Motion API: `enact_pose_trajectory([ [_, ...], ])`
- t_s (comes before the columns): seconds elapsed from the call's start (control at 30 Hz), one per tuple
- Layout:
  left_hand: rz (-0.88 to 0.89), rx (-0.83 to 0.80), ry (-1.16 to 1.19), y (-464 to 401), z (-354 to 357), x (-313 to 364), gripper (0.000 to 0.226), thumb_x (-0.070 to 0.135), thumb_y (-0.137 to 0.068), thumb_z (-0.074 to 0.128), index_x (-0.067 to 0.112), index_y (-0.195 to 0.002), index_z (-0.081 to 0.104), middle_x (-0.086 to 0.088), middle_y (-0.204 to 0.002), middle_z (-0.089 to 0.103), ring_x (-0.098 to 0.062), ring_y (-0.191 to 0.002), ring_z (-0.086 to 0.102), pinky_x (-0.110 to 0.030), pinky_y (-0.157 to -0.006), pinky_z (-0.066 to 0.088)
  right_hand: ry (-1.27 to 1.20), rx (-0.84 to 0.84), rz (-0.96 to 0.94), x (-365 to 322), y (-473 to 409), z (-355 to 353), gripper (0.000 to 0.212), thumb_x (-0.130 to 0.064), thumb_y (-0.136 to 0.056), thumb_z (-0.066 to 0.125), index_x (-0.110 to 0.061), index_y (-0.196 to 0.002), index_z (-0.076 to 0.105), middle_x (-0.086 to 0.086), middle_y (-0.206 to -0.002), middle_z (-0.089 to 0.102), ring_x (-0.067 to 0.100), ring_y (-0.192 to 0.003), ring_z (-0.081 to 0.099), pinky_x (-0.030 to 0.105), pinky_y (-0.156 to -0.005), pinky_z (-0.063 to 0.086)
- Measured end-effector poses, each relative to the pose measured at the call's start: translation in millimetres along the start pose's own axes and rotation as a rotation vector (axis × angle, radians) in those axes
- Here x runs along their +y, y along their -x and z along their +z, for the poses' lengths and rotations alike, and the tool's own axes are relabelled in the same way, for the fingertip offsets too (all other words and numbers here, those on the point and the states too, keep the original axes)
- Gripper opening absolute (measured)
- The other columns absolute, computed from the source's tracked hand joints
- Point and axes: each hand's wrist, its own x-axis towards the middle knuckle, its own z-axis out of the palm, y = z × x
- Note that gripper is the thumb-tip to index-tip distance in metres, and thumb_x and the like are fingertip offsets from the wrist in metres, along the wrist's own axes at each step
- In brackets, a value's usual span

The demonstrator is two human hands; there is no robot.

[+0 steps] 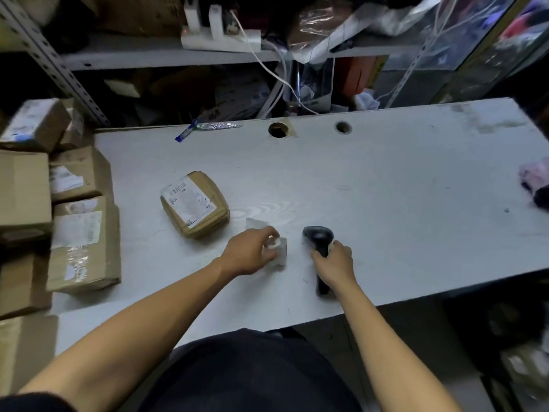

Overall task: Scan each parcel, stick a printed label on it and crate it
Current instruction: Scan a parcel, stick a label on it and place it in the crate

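A small brown cardboard parcel (195, 204) with a white shipping label on top lies on the white table (386, 179), left of centre. My left hand (252, 252) pinches a small white label stack (279, 252) lying on the table just below and right of the parcel. My right hand (334, 261) grips the handle of a black barcode scanner (318, 234), which lies on the table with its head pointing away from me. Both hands are near the table's front edge.
Several brown labelled parcels (80, 227) are stacked at the table's left end. Two cable holes (278, 129) sit near the far edge, beside a blue pen (185, 132). A pink and dark bundle (536, 182) lies at the right edge. Cluttered shelves stand behind.
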Motion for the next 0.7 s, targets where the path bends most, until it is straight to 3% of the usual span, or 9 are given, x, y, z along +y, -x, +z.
enact_pose_trajectory([
  [0.07,-0.101,-0.074,0.282,1,-9,-9,0.041,0.045,-0.084,0.069,0.027,-0.121,0.063,0.003,-0.106,0.07,-0.021,-0.092,0.064,-0.034,-0.079,0.052,-0.073,0.248,-0.055,1,10,-1,0.077,-0.033,-0.093,0.067,-0.011,-0.154,0.026,0.009,-0.142,0.027,0.03,-0.124,0.039,0.044,-0.112,0.035],
  [0.13,-0.172,-0.105,0.592,3,-21,-12,0.044,0.041,-0.08,0.072,0.022,-0.12,0.066,-0.002,-0.101,0.072,-0.022,-0.086,0.065,-0.029,-0.078,0.052,-0.19,0.46,-0.254,0,19,0,0.072,-0.028,-0.093,0.068,-0.015,-0.152,0.03,-0.001,-0.135,0.025,0.022,-0.119,0.038,0.036,-0.11,0.034],
  [0.17,-0.199,-0.123,0.704,5,-27,-12,0.041,0.033,-0.084,0.073,0.019,-0.122,0.067,-0.004,-0.099,0.071,-0.019,-0.083,0.062,-0.022,-0.071,0.051,-0.242,0.484,-0.34,-2,22,-1,0.062,-0.025,-0.094,0.067,-0.016,-0.148,0.037,-0.004,-0.131,0.028,0.018,-0.117,0.039,0.03,-0.107,0.036],
  [0.23,-0.217,-0.163,0.816,6,-40,-12,0.032,0.015,-0.094,0.065,0.018,-0.126,0.066,-0.004,-0.099,0.069,-0.015,-0.081,0.056,-0.016,-0.064,0.044,-0.349,0.383,-0.435,-12,25,-2,0.036,-0.022,-0.097,0.064,-0.02,-0.131,0.053,-0.003,-0.124,0.041,0.01,-0.108,0.05,0.021,-0.095,0.046],
  [0.3,-0.217,-0.182,0.889,6,-48,-12,0.033,0.008,-0.097,0.057,0.023,-0.126,0.067,-0.003,-0.105,0.07,-0.013,-0.085,0.055,-0.019,-0.066,0.042,-0.425,0.147,-0.416,-28,28,-2,0.017,-0.023,-0.1,0.061,-0.025,-0.116,0.062,-0.003,-0.114,0.058,0.004,-0.093,0.06,0.021,-0.083,0.053],
  [0.4,-0.219,-0.183,1.001,10,-57,-9,0.037,0.008,-0.094,0.055,0.027,-0.123,0.069,-0.002,-0.11,0.071,-0.014,-0.091,0.057,-0.023,-0.072,0.044,-0.68,-0.329,-0.238,-54,33,3,0.019,-0.019,-0.103,0.056,-0.014,-0.116,0.068,0.008,-0.098,0.072,0.017,-0.082,0.07,0.025,-0.072,0.057],
  [0.47,-0.211,-0.169,1.061,12,-60,-6,0.038,0.007,-0.092,0.053,0.023,-0.122,0.069,-0.004,-0.113,0.071,-0.015,-0.098,0.061,-0.028,-0.08,0.048,-0.784,-0.509,-0.177,-61,33,9,0.021,-0.014,-0.102,0.057,-0.007,-0.117,0.069,0.011,-0.097,0.075,0.024,-0.084,0.072,0.027,-0.072,0.057],
  [0.57,-0.204,-0.11,1.098,16,-61,-6,0.042,-0.005,-0.098,0.045,0.015,-0.128,0.064,-0.009,-0.12,0.068,-0.019,-0.106,0.064,-0.027,-0.083,0.055,-0.871,-0.612,-0.125,-63,33,17,0.027,-0.013,-0.099,0.062,-0.002,-0.123,0.067,0.012,-0.101,0.075,0.019,-0.084,0.069,0.027,-0.076,0.055],
  [0.7,-0.221,0.085,1.005,24,-53,-7,0.04,-0.001,-0.093,0.06,0.021,-0.126,0.058,-0.01,-0.128,0.058,-0.017,-0.108,0.065,-0.037,-0.091,0.059,-0.921,-0.584,-0.038,-67,34,25,0.035,-0.017,-0.094,0.071,-0.006,-0.126,0.062,0.011,-0.103,0.073,0.018,-0.081,0.067,0.027,-0.073,0.055],
])
